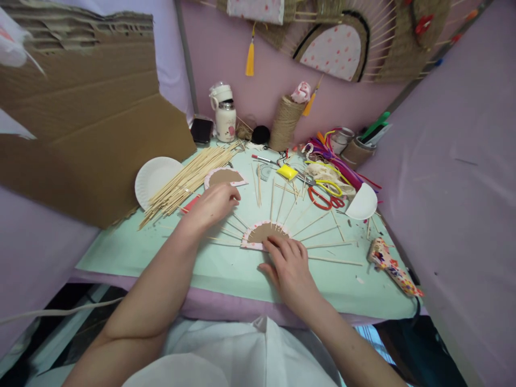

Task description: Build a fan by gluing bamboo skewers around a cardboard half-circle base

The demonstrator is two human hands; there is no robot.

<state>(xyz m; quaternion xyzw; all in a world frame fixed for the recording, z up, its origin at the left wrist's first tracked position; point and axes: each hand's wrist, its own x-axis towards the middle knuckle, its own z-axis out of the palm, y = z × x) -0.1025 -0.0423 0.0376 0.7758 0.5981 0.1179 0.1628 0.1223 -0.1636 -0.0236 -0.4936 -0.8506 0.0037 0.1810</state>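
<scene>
Our right hand (288, 263) is the nearer one to the near half-disc (261, 233), which lies flat on the desk (237, 274) in front of us. Its straight edge, the long axis, runs left to right, and sticks (334, 260) fan out from its curved rim. Our right fingertips rest on its right part, palm down, thumb apart, so this grip is loose and wide; the forearm comes in from the lower right.

Our left hand (215, 204) is beyond and left of it, just on our side of the far half-disc (224, 176), beside the red packet (192, 203). Its fingers curl inward; we cannot tell whether they hold anything.
</scene>
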